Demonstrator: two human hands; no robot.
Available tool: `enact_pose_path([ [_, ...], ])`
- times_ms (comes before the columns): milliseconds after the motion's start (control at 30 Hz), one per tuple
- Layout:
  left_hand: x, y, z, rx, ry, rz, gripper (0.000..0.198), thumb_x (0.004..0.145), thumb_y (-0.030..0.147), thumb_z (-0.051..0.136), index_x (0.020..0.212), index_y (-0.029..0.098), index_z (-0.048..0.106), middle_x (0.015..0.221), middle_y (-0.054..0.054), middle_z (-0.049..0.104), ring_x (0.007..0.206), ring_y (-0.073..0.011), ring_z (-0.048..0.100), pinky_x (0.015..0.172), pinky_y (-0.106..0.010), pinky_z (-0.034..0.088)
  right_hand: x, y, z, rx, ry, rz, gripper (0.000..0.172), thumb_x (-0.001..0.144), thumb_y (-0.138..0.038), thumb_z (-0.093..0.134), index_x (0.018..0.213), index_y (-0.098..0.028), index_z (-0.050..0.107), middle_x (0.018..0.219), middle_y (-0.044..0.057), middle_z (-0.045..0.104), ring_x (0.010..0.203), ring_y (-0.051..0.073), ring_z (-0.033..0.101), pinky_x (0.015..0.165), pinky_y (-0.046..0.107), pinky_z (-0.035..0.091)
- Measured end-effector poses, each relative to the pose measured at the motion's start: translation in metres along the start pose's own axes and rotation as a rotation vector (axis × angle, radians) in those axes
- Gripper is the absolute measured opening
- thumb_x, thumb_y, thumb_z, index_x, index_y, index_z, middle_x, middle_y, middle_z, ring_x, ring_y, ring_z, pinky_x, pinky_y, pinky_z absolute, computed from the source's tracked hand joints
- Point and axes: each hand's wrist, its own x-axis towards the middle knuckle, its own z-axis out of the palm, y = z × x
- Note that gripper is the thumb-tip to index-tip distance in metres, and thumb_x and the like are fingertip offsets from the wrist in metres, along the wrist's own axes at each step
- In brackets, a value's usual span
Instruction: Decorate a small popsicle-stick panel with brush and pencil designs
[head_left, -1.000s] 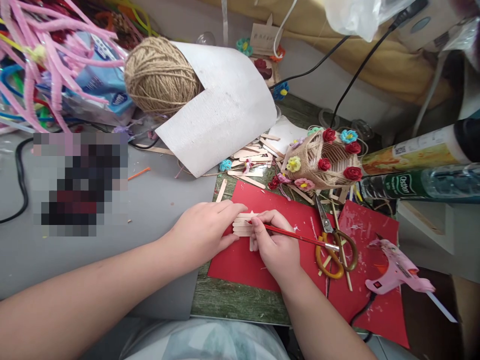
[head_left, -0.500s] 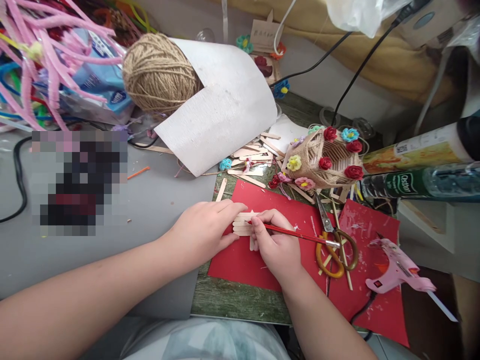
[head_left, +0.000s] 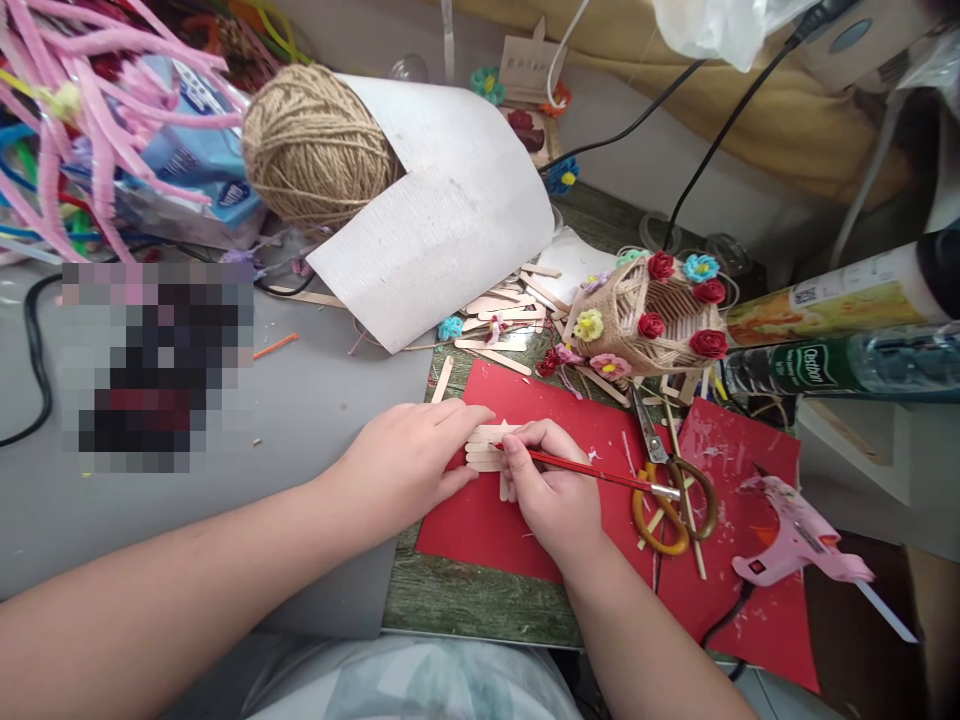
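Observation:
A small panel of wooden craft sticks lies on red card, its sticks side by side with another stick across them. My left hand grips the panel's left end, thumb on the near edge and fingers along the far edge. In my right hand is a slim red pencil with a silver end, pinched between thumb and fingers. Its dark tip is over the sticks; whether it touches them I cannot tell. The right fingers cover the panel's right part.
Scissors with orange-brown handles and a pink glue gun lie to the right. Behind are a flower-trimmed twine basket, loose craft sticks, white sheet and twine ball. Bottles lie far right.

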Motion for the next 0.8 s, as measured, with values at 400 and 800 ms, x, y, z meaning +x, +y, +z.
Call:
enact_pose_path([
  [400, 0.0009, 0.0016, -0.0012, 0.014, 0.001, 0.000, 0.038, 0.098, 0.035, 0.067, 0.133, 0.025, 0.055, 0.124, -0.004, 0.074, 0.105, -0.0239, 0.074, 0.080, -0.036, 0.053, -0.0006, 0.0022, -0.0021, -0.026, -0.018, -0.018, 0.026, 0.105, -0.042, 0.063, 0.086, -0.025, 0.060, 0.061, -0.003, 0.062, 0.054, 0.016, 0.059, 0.059, 0.032, 0.049],
  [800, -0.0004, 0.0002, 0.0002, 0.015, 0.009, 0.006, 0.039, 0.097, 0.035, 0.068, 0.134, 0.026, 0.056, 0.125, -0.004, 0.073, 0.106, -0.0238, 0.074, 0.080, -0.036, 0.054, -0.0002, -0.0016, -0.0007, -0.065, -0.017, -0.047, 0.029, 0.107, -0.040, 0.061, 0.082, -0.024, 0.057, 0.060, -0.003, 0.061, 0.055, 0.016, 0.058, 0.061, 0.032, 0.048],
])
